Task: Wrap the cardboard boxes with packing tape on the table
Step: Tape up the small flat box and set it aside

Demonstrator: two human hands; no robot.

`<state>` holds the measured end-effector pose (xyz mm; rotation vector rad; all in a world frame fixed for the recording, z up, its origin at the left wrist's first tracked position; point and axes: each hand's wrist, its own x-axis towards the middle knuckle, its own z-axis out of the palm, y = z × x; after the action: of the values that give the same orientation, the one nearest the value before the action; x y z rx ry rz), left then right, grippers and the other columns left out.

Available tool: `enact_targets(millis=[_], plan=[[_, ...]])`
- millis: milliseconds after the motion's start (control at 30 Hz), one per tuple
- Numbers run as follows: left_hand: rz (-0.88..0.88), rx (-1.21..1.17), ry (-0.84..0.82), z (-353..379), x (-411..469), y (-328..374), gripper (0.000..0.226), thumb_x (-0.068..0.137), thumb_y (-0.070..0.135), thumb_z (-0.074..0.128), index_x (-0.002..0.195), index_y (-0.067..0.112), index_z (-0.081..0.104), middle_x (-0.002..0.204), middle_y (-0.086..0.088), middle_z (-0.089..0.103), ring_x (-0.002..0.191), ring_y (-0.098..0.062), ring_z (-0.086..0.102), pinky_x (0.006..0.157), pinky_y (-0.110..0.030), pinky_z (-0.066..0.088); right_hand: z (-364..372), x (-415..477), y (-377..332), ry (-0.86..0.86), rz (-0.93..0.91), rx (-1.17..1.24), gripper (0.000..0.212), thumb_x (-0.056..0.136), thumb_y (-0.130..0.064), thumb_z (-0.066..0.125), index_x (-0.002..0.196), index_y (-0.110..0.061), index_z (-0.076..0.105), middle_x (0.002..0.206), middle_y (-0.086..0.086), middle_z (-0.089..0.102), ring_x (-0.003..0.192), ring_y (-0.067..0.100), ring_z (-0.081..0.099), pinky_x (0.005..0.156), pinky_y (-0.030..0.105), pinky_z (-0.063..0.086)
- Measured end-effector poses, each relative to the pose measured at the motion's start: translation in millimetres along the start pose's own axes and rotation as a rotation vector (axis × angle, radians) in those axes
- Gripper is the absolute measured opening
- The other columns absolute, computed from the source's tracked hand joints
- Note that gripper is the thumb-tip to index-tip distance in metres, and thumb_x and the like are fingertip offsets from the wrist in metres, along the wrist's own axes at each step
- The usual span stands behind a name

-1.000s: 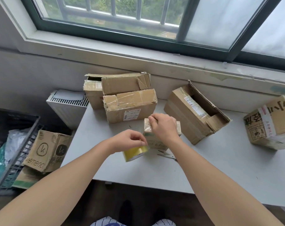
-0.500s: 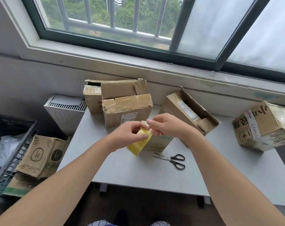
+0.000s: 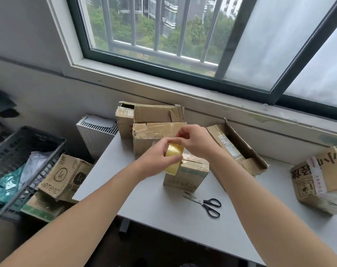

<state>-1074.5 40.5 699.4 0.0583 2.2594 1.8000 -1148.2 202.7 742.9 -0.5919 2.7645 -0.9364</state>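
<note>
Just above the small box (image 3: 190,174) on the table (image 3: 144,201), the left hand (image 3: 156,160) grips the tape roll (image 3: 173,158) steady so the right hand (image 3: 195,142) can pinch its loose end; scissors (image 3: 207,204) lie near the box, ready for cutting.

Layout, roughly: grey rectangular counter (image 3: 154,209) sits under the window. A bunch of taped brown cardboard boxes (image 3: 150,135) is packed together at the back left corner. A small brown cardboard box (image 3: 189,174) is mid-counter, with black-handled metal scissors (image 3: 206,204) just in front of it. The yellow roll of packing tape (image 3: 173,158) is over that box's left top edge, held by the left grip (image 3: 158,158), with the right grip (image 3: 196,141) pinching at its top. An open brown cardboard box on its side (image 3: 239,149) lies behind-right. A printed brown cardboard box (image 3: 322,178) sits at the right edge. Off the left edge, on the floor, there's a logo-printed cardboard carton (image 3: 65,176) beside a black plastic crate (image 3: 19,151), with a white ribbed radiator (image 3: 96,132) behind.
</note>
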Motion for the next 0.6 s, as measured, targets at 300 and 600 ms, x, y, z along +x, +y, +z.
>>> enact_targets(millis=[300,600], plan=[[-0.141,-0.031,0.294,29.5,-30.5,32.8,0.047,0.095,0.023,0.073,0.135,0.015,0.050,0.101,-0.014,0.074,0.070,-0.021,0.072,0.061,-0.028,0.060,-16.4,33.7,31.7,-0.117,-0.192,-0.046,0.014,0.093,-0.029,0.074,0.088,-0.018,0.069,0.075,-0.013,0.062,0.069,0.002,0.053,0.056,0.008,0.034],[-0.435,0.082,0.446,85.8,-55.1,6.1,0.026,0.099,0.043,0.063,0.117,0.024,0.065,0.073,-0.012,0.074,0.054,-0.020,0.068,0.056,-0.030,0.059,-7.8,49.0,78.3,-0.242,-0.240,-0.076,0.021,0.094,-0.028,0.073,0.080,-0.020,0.061,0.075,-0.007,0.060,0.081,0.019,0.057,0.069,0.027,0.038]])
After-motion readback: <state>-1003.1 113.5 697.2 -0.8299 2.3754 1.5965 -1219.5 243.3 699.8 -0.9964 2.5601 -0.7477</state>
